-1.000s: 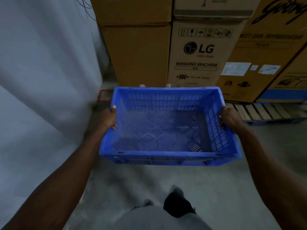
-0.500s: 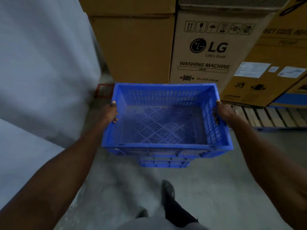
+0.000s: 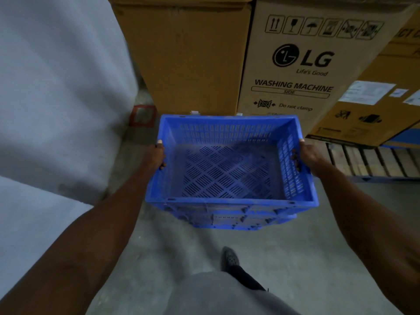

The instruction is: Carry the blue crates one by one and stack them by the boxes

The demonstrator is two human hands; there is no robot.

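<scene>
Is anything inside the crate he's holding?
No. The held blue crate shows only its bare slotted floor, with the left hand and right hand gripping its sides.

Over the last second the blue crate held in both hands has come closer to the cardboard boxes: its far rim now lies almost against the foot of the LG washing machine box, where earlier a strip of floor showed between them. The boxes fill more of the view, and their upper rows have gone out of the top edge. Beneath the held crate, other blue crates have come into sight; a second ago none could be seen there, and now more of them shows below its near wall. A shoe has moved forward on the floor.
</scene>
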